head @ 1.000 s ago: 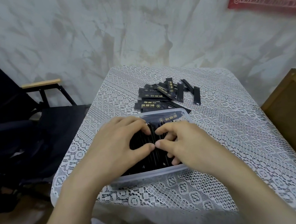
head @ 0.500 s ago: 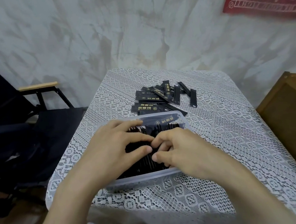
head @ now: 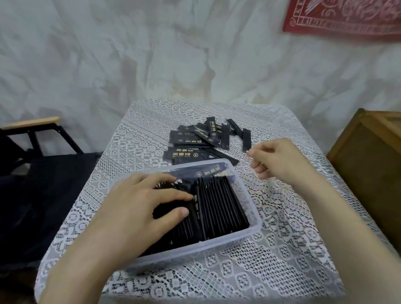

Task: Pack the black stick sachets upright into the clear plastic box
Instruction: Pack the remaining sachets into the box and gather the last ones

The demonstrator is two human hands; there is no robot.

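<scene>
A clear plastic box [head: 252,233], rectangular with rounded corners and slightly cloudy walls, sits on the tabletop's middle, a little toward the near edge. A white lace tablecloth [head: 301,244] with an open, patterned weave covers the tabletop. The box is packed with black stick sachets [head: 222,205]: thin, flat, glossy strips standing on edge in tight rows. Too many overlap to count. One more sachet [head: 210,171], with gold print, lies flat along the far wall of the box.

Behind the box, toward the far edge, a loose pile of sachets [head: 194,140] lies flat and crisscrossed, about a dozen, though the overlap hides the exact number.

The left hand [head: 137,211] lies spread over the left part of the box, with its fingers extended and its thumb pressing on the sachet tops. The right hand [head: 280,160] hovers above the tablecloth just beside the far right corner of the box. Its fingers are loosely curled and it holds nothing.

Half a second ago both hands were in the box, with their fingertips meeting over the sachets. Now the right hand is out to the right, the right-hand rows are uncovered, and the left hand stays on the sachets.

A black chair [head: 42,182] with a wooden armrest stands left of the table. A wooden crate [head: 373,158] stands to the right, and a red printed cloth [head: 350,6] hangs on the mottled wall.
</scene>
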